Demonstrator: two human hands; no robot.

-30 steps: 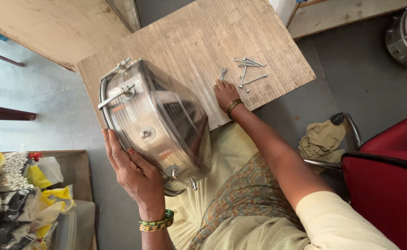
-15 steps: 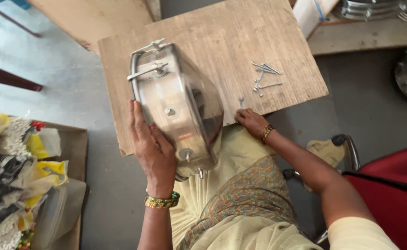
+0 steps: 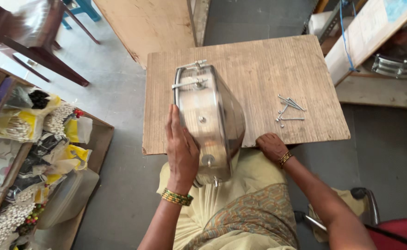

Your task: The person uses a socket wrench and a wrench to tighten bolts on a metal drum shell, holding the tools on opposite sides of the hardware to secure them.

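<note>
On the wooden board [image 3: 259, 69], a metal drum shell [image 3: 210, 120] stands on edge, long axis running twelve to six, overhanging the near edge. Left hand [image 3: 181, 148] presses flat, fingers together, against its side; right hand [image 3: 270, 147] curls on the board's six-o'clock edge. Loose bolts [image 3: 287, 111] lie at three o'clock, bare board between.

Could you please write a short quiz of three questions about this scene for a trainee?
1. True or false: the left hand lies flat on the side of the metal drum shell.
2. Where does the right hand rest? A) on the screws B) at the near edge of the wooden board C) on the drum shell
3. Fill in: the loose screws lie on the board to the ____ of the shell.

Key: 1 true; 2 B; 3 right
</note>
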